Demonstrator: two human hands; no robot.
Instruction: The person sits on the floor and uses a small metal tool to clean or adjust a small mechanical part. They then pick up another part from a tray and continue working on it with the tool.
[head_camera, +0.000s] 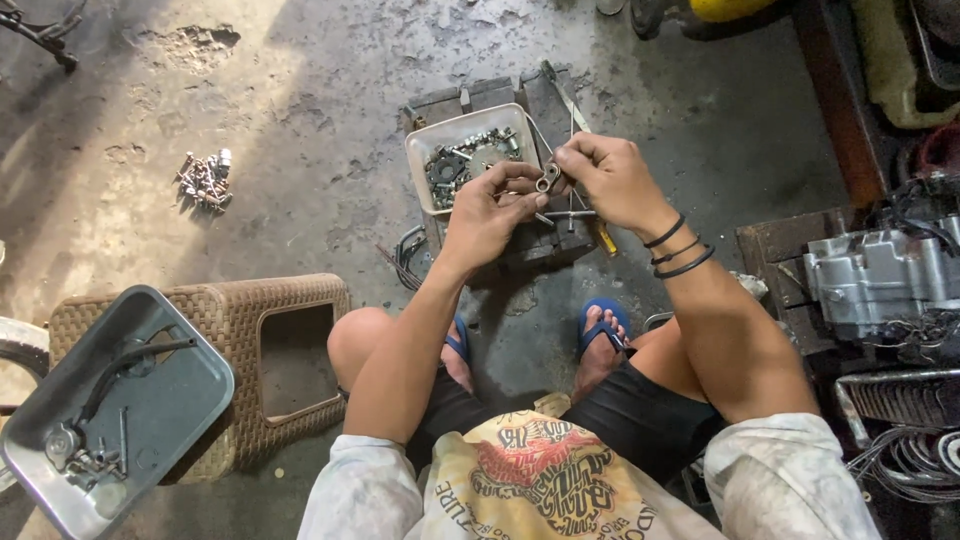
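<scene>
Both hands pinch a small metal part above the tray's edge

A grey metal tray is lying at eight o'clock, resting on a brown woven stool that is showing a square opening in its top. A black curved lever and a few bolts are sitting inside that tray. A small heap of screws and bolts is lying on the stained concrete floor at ten o'clock. A grey engine block is sitting on a dark wooden block at three o'clock, with a bundle of wires trailing at four o'clock. Blue sandals are showing near the centre, just below the middle.
</scene>
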